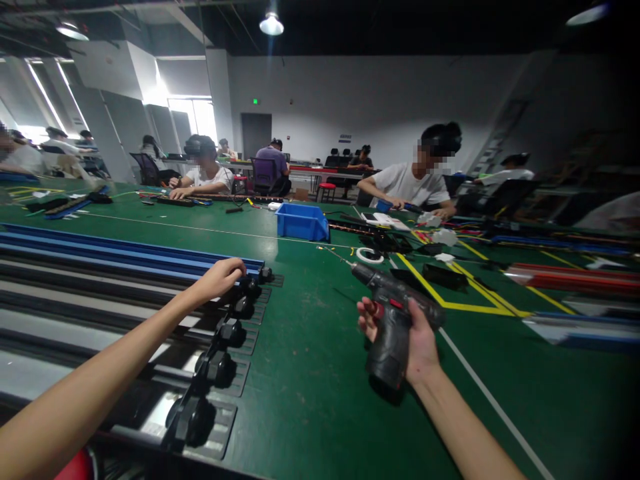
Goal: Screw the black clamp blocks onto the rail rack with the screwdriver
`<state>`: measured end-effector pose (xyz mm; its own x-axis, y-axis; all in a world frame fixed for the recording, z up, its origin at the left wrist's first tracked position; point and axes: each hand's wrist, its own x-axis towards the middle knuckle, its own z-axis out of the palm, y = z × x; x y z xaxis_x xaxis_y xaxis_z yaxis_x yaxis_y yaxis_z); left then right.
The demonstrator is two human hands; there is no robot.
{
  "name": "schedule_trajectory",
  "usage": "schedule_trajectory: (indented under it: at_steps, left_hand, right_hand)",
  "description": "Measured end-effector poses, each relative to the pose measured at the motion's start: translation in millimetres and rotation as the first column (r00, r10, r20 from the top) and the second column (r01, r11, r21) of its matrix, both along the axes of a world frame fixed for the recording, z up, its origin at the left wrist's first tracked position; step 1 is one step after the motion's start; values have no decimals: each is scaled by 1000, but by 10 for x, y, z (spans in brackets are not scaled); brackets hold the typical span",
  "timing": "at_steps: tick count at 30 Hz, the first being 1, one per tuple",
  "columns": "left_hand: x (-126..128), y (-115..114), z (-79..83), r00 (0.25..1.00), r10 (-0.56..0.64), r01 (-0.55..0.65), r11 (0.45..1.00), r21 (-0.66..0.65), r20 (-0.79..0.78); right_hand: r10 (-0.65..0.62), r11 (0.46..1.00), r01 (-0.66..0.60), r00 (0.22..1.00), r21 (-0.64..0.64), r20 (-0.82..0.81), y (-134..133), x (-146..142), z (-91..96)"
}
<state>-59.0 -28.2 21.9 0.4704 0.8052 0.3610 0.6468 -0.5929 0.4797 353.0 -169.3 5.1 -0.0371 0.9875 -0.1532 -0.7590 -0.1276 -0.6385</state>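
Observation:
My right hand [423, 348] is wrapped round the grip of a black cordless drill [391, 333] with red buttons. The drill is tilted, its thin bit pointing away and to the left above the green table. My left hand [221, 279] has its fingers curled down at the right end of a long blue rail [150, 257]; what the fingertips grip, if anything, is hidden. Just below that hand, a row of black end fittings [220, 365] with rounded knobs and flat slotted feet runs along the ends of several long rails lying side by side.
A blue bin [302, 222] stands ahead on the green table [300, 373]. Beyond the drill lie a white ring [369, 255], black parts [445, 275] and yellow tape lines. Red and blue rails are at the right. Across the table, people [413, 183] in white shirts work.

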Motion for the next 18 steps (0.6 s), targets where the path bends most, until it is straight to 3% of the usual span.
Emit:
schedule_trajectory:
  at_steps: [5, 10, 14, 18]
  left_hand:
    - [11, 29, -20, 1000, 18, -18, 999, 32, 5]
    - [36, 68, -44, 996, 83, -80, 989, 120, -15]
    - [91, 121, -59, 985, 146, -130, 980, 153, -96]
    - [191, 261, -68, 956, 221, -197, 971, 137, -193]
  right_hand:
    - [81, 996, -83, 996, -44, -46, 65, -57, -122]
    - [129, 992, -130, 986, -3, -102, 214, -176, 13]
    - [206, 979, -206, 977, 2, -60, 577, -252, 73]
    - [276, 961, -277, 960, 4, 33, 1031, -362, -5]
